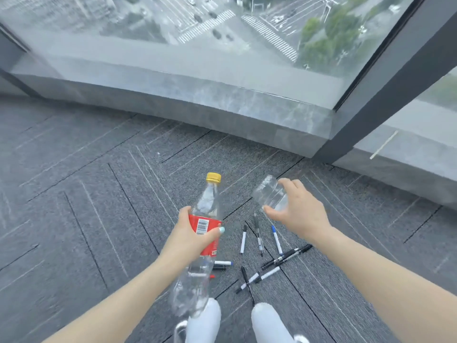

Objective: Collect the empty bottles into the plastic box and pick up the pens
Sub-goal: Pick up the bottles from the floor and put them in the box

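Note:
My left hand (191, 235) grips an empty clear bottle (207, 206) with a red label and a yellow cap, held above the carpet with the cap pointing away from me. My right hand (295, 211) holds a second clear, label-free bottle (268, 193) by one end. Several pens (277, 240) lie scattered on the carpet between and below my hands, some white-barrelled, some black. A few more pens (222, 264) show partly behind the base of the red-label bottle. No plastic box is in view.
The floor is grey carpet tile (86, 206). A low grey stone ledge (197, 112) runs under a floor-to-ceiling window, with a dark window post (385, 95) at the right. My two white shoes (269, 323) stand at the bottom edge.

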Motion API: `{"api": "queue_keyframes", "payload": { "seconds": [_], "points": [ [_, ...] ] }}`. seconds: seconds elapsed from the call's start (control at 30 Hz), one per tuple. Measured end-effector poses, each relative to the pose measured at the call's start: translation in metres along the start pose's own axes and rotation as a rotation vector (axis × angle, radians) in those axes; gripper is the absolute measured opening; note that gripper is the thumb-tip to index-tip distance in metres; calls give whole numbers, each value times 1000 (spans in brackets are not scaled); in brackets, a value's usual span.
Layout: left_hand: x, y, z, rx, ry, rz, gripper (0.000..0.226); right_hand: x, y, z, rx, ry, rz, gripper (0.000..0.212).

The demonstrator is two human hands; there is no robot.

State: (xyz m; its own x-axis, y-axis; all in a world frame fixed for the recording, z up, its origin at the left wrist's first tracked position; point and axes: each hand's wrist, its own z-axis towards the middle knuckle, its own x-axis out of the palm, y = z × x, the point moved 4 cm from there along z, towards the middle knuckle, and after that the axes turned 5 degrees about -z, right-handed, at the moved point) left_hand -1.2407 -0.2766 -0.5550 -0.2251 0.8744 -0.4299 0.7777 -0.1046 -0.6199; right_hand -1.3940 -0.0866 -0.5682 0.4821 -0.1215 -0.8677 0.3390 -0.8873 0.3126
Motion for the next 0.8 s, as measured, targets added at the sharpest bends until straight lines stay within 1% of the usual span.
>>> {"api": "queue_keyframes", "payload": {
  "seconds": [0.13, 0.2, 0.3, 0.37, 0.47, 0.6, 0.67, 0.73, 0.8],
  "points": [
    [-62, -39, -69, -33, -79, -134, 84, -53, 70, -50, -2, 72, 96, 68],
    [-91, -55, -103, -52, -119, -187, 87, -81, 106, -71, -35, 101, 127, 69],
    [-136, -84, -158, -57, -183, -220, 83, -131, 158, -94, -103, 127, 141, 69],
    [-165, -101, -190, -39, -220, -249, 81, -167, 191, -106, -147, 129, 147, 66],
    [-202, -116, -233, -23, -285, -329, 84, -221, 237, -127, -222, 124, 144, 64],
    [-240, -140, -297, -47, -425, -466, 85, -288, 291, -168, -325, 103, 160, 64],
    [-257, -153, -334, -43, -499, -513, 81, -317, 316, -192, -381, 91, 172, 64],
    [-270, -161, -371, -33, -547, -557, 74, -341, 339, -217, -419, 94, 206, 59],
    [-289, -164, -409, -5, -596, -574, 66, -360, 362, -244, -456, 112, 272, 47]
  ]
}}
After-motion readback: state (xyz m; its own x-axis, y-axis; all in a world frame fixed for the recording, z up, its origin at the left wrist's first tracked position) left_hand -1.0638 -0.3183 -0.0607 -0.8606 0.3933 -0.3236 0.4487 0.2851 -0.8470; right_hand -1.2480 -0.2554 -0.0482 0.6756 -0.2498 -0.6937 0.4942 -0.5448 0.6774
